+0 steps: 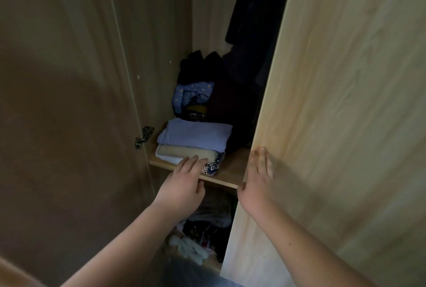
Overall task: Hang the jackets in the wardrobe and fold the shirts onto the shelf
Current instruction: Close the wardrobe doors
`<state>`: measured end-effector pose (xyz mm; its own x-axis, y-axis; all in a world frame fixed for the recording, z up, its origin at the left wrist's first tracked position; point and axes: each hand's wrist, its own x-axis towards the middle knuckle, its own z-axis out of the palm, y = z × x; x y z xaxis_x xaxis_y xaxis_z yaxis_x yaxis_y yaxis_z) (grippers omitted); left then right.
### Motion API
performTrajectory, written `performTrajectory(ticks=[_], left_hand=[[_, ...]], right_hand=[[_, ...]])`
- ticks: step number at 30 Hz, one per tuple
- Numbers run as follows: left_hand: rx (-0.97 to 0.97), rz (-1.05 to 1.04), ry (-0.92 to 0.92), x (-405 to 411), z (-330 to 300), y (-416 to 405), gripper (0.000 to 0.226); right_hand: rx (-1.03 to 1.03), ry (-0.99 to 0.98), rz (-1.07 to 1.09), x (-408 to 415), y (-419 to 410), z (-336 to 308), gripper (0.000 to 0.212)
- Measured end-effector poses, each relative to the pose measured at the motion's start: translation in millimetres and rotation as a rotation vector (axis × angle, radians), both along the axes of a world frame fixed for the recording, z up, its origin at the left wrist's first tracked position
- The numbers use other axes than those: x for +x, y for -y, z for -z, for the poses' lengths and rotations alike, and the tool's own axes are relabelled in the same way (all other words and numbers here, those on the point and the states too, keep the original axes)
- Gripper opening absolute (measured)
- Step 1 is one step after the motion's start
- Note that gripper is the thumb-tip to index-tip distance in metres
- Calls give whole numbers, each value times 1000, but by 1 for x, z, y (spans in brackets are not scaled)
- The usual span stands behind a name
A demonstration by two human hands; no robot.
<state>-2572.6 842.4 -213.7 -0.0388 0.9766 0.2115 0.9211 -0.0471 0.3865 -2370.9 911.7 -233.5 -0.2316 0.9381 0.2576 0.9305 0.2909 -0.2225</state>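
Resting left hand flat-fingered against folded shirts stacked on shelf; pressing right hand flat on door, gripping nothing. Likely handling as light, soft, floppy cloth; best supporting from underneath, at folded edges. Hanging dark: jackets.

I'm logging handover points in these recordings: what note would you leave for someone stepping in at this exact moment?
Left hand: open, fingers resting on the front of the folded stack on the shelf.
Right hand: open, flat against the edge of the right wardrobe door.
Stack: lilac shirt on top, beige piece under it, patterned piece at the bottom front. More folded clothes sit behind.
Dark garments hang at the upper right.
Done: shirts appear folded and shelved, jackets seemingly hung.
Left: nothing is in either hand; check for remaining clothes outside the view, then close the doors.
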Motion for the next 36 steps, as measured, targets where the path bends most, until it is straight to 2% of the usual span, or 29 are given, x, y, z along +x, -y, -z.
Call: performTrajectory(ticks=[4, 8, 14, 20, 23, 25, 28, 31, 36], left_hand=[[22, -117, -29, -5, 8, 36, 61], [-93, -317, -108, -35, 35, 97, 68], [-119, -637, -104, -87, 37, 223, 68], [9, -842, -82, -151, 13, 293, 62], [54, -890, 76, -187, -2, 293, 65], [65, -873, 259, -206, -13, 283, 71], [26, -644, 448, -215, -26, 268, 75], [-9, -519, 443, -210, -19, 267, 65], [-25, -331, 287, -194, -4, 276, 83]], right_hand=[[56, -1, -249, -11, 27, 2, 79], [6, -60, -490, -54, 59, 11, 69], [-108, -79, -801, -140, 127, 24, 70], [-151, -64, -904, -194, 172, 24, 71], [-132, -128, -853, -214, 178, 18, 72], [-104, -143, -802, -225, 181, 10, 72], [-30, -94, -739, -236, 187, -3, 72], [0, -31, -641, -235, 195, -6, 71], [99, 85, -479, -199, 202, -2, 67]])
